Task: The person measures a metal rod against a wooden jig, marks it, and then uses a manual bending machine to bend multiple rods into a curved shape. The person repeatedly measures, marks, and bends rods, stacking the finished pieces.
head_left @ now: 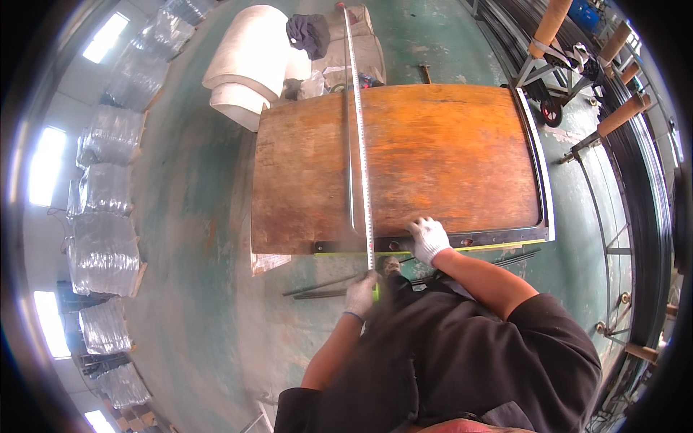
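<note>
My left hand (359, 294), in a white knit glove, is closed around a green tape measure (375, 291) just off the table's near edge. From it the pale tape blade (363, 162) runs out across the wooden table (447, 159) and past the far edge. Beside the blade, a thin metal strip (351, 173) lies along nearly the same line. My gloved right hand (429, 239) rests on the near edge by the black metal rail (498, 237), fingers spread toward the wood. Whether its thumb grips the rail is hidden.
Large white rolls (249, 58) stand beyond the table's far left corner, near a dark cloth (308, 36). Dark bars (317, 293) lie low by my feet. At right are a wheeled frame (552, 108) and racks with cardboard tubes (624, 115). Wrapped stacks (105, 252) line the left wall.
</note>
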A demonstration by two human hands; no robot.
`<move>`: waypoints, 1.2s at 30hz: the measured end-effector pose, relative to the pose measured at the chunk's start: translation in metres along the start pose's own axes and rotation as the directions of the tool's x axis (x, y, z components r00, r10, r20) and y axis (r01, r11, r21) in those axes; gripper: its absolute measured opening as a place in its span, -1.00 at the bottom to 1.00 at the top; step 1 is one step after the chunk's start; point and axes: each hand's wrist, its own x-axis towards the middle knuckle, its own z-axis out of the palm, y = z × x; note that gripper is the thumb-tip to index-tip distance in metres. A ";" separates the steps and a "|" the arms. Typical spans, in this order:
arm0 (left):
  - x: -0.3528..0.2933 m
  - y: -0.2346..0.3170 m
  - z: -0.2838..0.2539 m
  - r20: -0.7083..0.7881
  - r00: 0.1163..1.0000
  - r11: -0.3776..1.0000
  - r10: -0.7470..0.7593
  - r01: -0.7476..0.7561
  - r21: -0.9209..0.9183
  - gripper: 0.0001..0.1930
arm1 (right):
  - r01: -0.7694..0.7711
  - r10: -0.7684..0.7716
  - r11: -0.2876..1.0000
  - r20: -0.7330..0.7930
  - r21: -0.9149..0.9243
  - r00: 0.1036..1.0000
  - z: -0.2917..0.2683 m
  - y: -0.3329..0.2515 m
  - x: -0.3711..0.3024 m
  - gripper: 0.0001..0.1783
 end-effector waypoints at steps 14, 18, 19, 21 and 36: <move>0.010 0.038 -0.024 0.020 0.995 0.956 -0.096 0.098 -0.276 -0.71 | 0.043 -0.017 0.965 0.098 -0.260 0.995 0.025 0.002 -0.025 -0.34; 0.012 0.036 -0.025 0.021 0.998 0.967 -0.060 0.063 -0.246 -0.71 | 0.036 -0.013 0.966 0.087 -0.257 0.996 0.024 0.000 -0.025 -0.40; 0.011 0.038 -0.025 0.016 0.999 0.972 -0.044 0.047 -0.229 -0.70 | 0.031 -0.007 0.971 0.101 -0.238 0.995 0.020 -0.002 -0.025 -0.44; 0.015 0.027 -0.027 0.029 0.997 0.970 -0.070 0.075 -0.233 -0.69 | 0.026 0.003 0.975 0.129 -0.222 0.992 0.012 -0.007 -0.024 -0.48; 0.000 0.049 -0.036 -0.009 1.000 0.997 -0.026 0.025 -0.066 -0.67 | 0.021 0.007 0.968 0.109 -0.250 0.994 0.011 -0.009 -0.025 -0.43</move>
